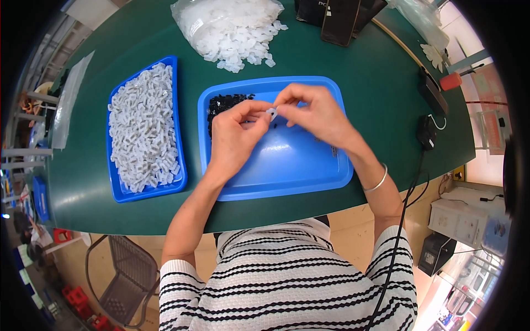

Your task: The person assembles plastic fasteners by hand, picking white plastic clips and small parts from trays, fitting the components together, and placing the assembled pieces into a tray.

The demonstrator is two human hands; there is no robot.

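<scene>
Above the light blue tray (276, 190), my two hands meet at a small whitish translucent plastic piece (271, 113). My left hand (237, 132) pinches it between thumb and forefinger. From the other side, the fingertips of my right hand (312, 113) close at the piece; whether they also pinch a tiny part is too small to see. Many small black parts (223, 103) lie heaped in the tray's far left corner, partly behind my left hand. A tiny black part (275, 125) shows just below my fingertips.
Left of the tray stands a darker blue tray (179, 165) full of small whitish-grey plastic pieces (143, 129). At the far side, a clear bag (193, 22) spills flat translucent pieces (237, 47). A black bag (337, 19) sits beyond, and a cable (406, 204) hangs at the right.
</scene>
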